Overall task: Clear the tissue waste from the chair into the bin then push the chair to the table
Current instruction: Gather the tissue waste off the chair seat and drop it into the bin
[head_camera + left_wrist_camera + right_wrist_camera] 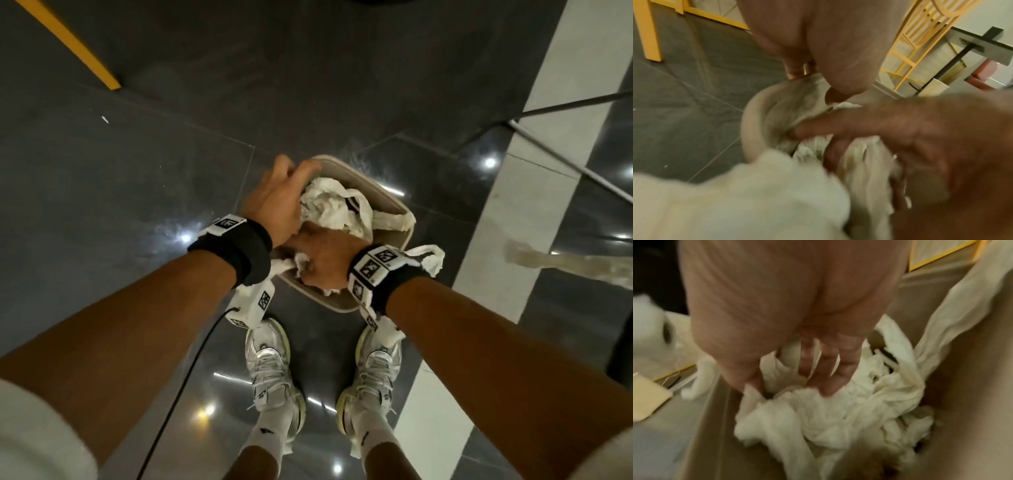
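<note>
Tissue waste (330, 207), crumpled white, fills the smooth beige square bin (390, 200).

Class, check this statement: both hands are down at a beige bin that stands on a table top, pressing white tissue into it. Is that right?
One detail is wrong: the bin stands on the dark tiled floor, just ahead of the person's shoes, as the head view shows. The left hand and right hand are indeed at it, with white tissue inside.
</note>
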